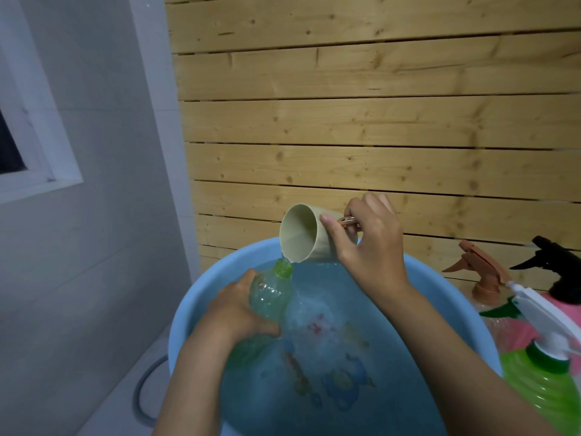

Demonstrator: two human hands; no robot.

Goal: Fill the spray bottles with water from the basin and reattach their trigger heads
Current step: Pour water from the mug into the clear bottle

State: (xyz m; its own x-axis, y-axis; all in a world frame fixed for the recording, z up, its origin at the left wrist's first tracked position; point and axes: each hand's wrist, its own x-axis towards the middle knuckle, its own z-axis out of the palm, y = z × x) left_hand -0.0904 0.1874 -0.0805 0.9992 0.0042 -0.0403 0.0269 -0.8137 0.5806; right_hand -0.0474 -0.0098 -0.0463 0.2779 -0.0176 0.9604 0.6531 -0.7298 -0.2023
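Your left hand (234, 305) wrapped around the clear green plastic bottle (270, 297) at lower centre, your right hand (366, 237) gripping the tilted beige cup (298, 237) above its neck, over the round blue basin (440, 287).

This looks like a home wash corner, not a workplace. A wall of pale grey tiles (94, 262) holds a white-framed window (41, 146), and bare pine slats (377, 121) line the wall behind. A blue plastic basin (452, 303) of water sits low, with household spray bottles (540, 391) crowded beside it and a grey hose (141, 394) looping nearby.
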